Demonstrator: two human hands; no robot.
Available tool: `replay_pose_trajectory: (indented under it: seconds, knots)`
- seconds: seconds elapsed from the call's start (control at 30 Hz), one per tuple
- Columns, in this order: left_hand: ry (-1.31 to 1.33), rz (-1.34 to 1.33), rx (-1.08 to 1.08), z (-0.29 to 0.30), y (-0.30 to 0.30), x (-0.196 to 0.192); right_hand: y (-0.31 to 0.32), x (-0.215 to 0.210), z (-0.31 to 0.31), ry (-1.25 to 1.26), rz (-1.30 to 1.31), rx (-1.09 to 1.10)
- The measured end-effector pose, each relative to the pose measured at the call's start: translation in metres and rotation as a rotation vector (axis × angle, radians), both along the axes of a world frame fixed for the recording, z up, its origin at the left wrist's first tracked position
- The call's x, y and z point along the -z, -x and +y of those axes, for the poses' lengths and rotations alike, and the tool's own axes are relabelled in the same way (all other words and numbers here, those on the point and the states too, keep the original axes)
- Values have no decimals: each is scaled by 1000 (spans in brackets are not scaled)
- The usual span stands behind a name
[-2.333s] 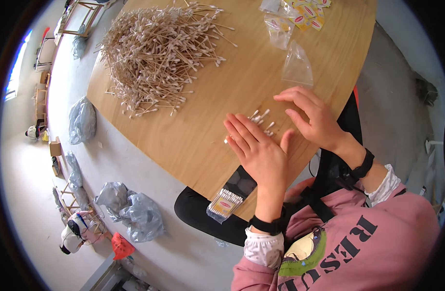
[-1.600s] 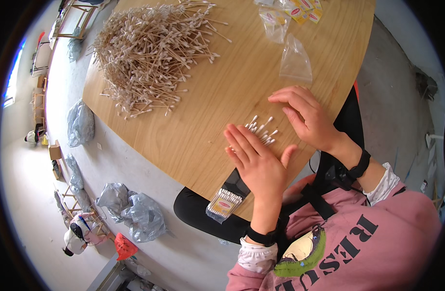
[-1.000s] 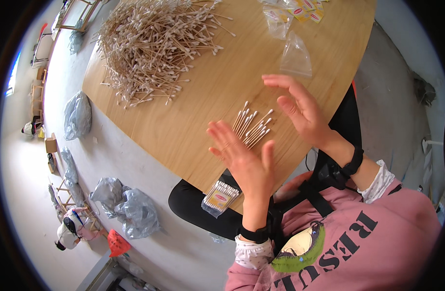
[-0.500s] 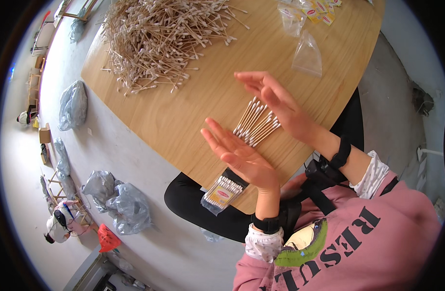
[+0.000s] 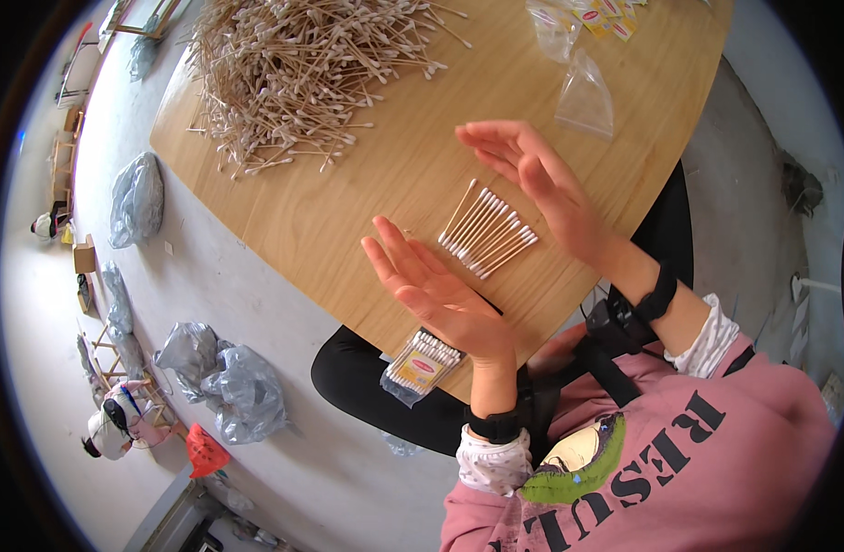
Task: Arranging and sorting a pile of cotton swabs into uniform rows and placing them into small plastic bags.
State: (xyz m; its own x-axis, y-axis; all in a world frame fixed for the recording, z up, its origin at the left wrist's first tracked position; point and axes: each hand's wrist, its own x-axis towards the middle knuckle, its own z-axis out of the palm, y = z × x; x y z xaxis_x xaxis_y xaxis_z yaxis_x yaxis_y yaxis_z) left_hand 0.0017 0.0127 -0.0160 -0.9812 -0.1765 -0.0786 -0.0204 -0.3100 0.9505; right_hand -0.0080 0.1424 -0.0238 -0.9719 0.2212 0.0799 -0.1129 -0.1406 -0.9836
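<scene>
A small row of cotton swabs (image 5: 487, 230) is laid flat on the desk (image 5: 367, 198), between the 2 released grips: left hand (image 5: 436, 293) and right hand (image 5: 539, 179), about equally near. Long axes are aligned parallel to both palms. Nothing is grasped.

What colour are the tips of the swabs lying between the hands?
White tips on tan sticks, in the small swab row; head view.
</scene>
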Motion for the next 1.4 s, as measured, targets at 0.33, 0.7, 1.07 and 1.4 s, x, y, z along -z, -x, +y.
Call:
replay_pose_trajectory:
  seconds: [0.33,0.7,1.07,1.4]
  knots:
    - [68,30,51,2,-14,4,-22,3,4,114,-59,-63]
    - [11,20,14,9,-11,7,-22,1,-11,125,-37,47]
    - [1676,219,683,-4,-21,-7,-35,-17,12,85,-34,183]
    - [1645,230,664,3,-37,-1,-75,-160,-14,935,371,-856]
